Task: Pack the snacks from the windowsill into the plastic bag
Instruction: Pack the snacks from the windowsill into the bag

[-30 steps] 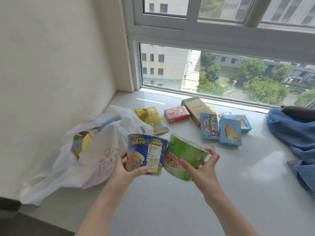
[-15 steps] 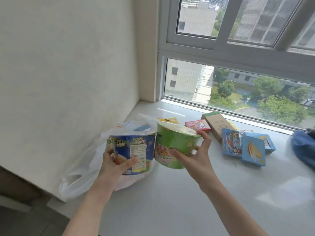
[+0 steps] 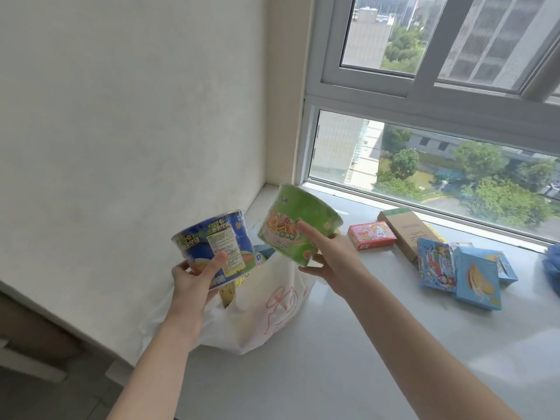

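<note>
Blue noodle cup (image 3: pixel 216 247) gripped in left hand (image 3: pixel 194 278), green cup (image 3: pixel 298 224) in right hand (image 3: pixel 328 257); both carried from mid-sill to above plastic bag (image 3: pixel 266 310) mouth, tilted. Drop-in likely next. Boxes (image 3: pixel 436 263) remain on windowsill (image 3: pixel 333 374).

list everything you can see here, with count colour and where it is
noodle cup: 1, blue, held above the bag
noodle cup: 1, green, tilted, held above the bag
plastic bag: 1, white with red print, on the windowsill by the wall, yellow packets inside
snack box: 1, pink-red, on the sill
carton: 1, brown, lying near the window
snack boxes: 3, blue, at right of the sill
cloth: 1, blue, at right edge
windowsill: 1, white
left hand: grips blue cup
right hand: grips green cup
</note>
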